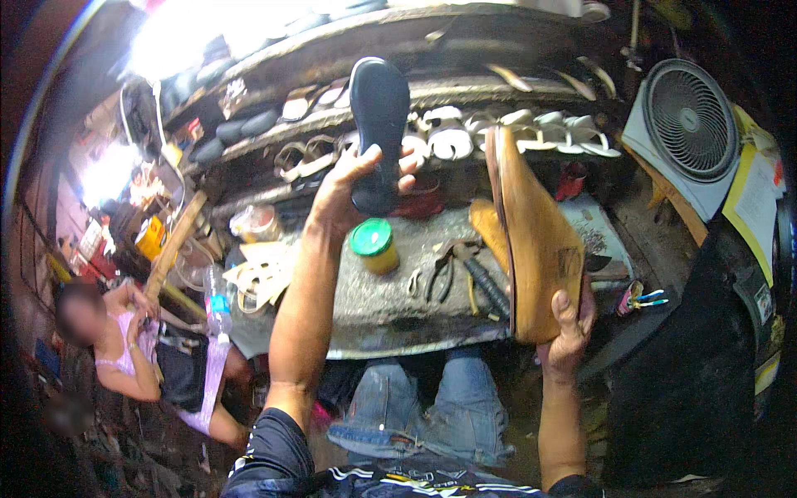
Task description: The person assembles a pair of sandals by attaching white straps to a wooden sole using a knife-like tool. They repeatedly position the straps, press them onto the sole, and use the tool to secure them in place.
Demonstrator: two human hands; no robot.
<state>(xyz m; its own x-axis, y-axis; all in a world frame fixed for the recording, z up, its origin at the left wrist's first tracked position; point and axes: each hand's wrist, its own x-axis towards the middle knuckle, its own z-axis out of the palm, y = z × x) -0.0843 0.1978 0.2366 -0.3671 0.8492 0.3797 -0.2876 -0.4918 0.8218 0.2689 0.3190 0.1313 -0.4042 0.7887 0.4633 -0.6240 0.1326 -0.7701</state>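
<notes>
Above a worn stone workbench (374, 307): one black shoe sole (379, 116), upright, gripped at its lower end by the left hand (349, 187); one tan leather shoe (535, 241), sole edge toward the camera, held from below by the right hand (569, 328). On the bench between them: green-lidded yellow jar (374, 246), pliers (444, 270). Behind: shelves of white shoe parts (465, 133). Right: grey fan (691, 120).

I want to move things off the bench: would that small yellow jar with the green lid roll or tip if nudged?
The small yellow jar with the green lid stands upright and squat on the grey workbench, so it probably slides rather than tips. Knocked onto its round side, it would likely roll.
</notes>
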